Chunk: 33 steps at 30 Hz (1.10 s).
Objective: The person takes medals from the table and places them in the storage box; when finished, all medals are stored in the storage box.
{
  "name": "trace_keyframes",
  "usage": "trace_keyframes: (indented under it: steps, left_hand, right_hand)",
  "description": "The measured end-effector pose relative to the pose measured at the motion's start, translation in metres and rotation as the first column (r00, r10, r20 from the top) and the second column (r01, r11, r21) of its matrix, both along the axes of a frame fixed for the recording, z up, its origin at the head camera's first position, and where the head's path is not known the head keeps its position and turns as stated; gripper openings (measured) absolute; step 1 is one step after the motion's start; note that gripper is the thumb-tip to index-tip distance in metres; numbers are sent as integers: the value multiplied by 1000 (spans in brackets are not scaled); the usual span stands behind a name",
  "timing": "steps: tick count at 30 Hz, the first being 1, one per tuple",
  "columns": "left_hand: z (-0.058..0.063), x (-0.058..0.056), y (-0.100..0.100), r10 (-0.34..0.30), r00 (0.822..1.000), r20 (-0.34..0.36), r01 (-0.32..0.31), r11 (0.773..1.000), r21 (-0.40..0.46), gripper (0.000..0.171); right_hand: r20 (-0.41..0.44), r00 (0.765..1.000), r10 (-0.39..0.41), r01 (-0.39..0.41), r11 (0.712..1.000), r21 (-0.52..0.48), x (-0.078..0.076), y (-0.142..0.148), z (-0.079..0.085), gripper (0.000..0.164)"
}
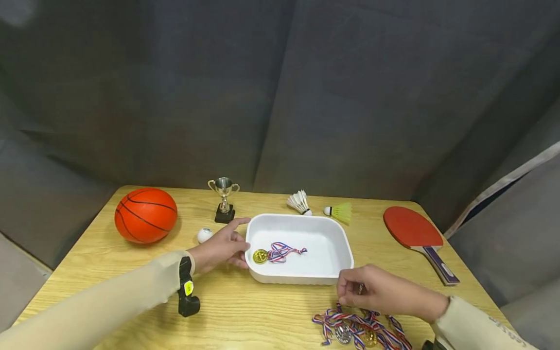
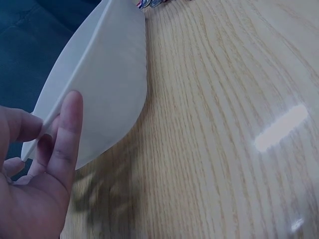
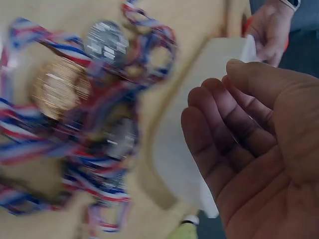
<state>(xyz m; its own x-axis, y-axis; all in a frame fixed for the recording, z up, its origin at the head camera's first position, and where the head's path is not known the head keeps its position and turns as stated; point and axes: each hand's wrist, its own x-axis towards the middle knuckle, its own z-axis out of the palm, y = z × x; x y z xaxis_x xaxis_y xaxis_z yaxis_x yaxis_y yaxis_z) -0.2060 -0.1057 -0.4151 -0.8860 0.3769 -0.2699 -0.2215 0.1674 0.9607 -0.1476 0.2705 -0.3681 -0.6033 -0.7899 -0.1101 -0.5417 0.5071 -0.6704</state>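
Note:
My left hand grips the left end of a white rectangular tray, thumb at the rim and fingers against the outside wall, as the left wrist view also shows. Inside the tray, toward its left, lies a gold medal with a red, white and blue ribbon. Close to the tray's front right corner, my right hand hovers above a tangle of ribboned medals. Its fingers are loosely bent, and the right wrist view shows nothing held. The tangle includes a silver medal and a bronze-coloured medal, both blurred.
An orange basketball stands at the left, with a small trophy cup and a white ball nearby. Behind the tray lie a white shuttlecock and a yellow shuttlecock. A red table tennis bat lies at the right.

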Motion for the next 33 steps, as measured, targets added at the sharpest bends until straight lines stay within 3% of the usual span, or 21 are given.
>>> trace_keyframes:
  steps: [4, 9, 15, 26, 33]
  left_hand:
    - [-1, -1, 0, 1, 1000, -11, -2, 1000, -10, 77]
    - [-2, -2, -2, -5, 1000, -7, 5, 1000, -17, 77]
    - [-2, -1, -1, -9, 1000, -2, 9, 1000, -17, 77]
    - [-2, 0, 0, -3, 1000, 5, 3, 1000, -9, 78]
    - [-1, -1, 0, -2, 1000, 8, 2, 1000, -10, 77]
  right_hand:
    - [52, 999, 8, -8, 1000, 0, 15, 10, -19, 6]
    - [105, 993, -44, 34, 994, 101, 26, 10, -34, 6]
    - [86, 992, -96, 80, 981, 176, 30, 11, -47, 8]
    - [125, 977, -174, 144, 965, 218, 33, 7, -56, 25]
    - [122, 977, -174, 147, 967, 207, 30, 4, -55, 26]
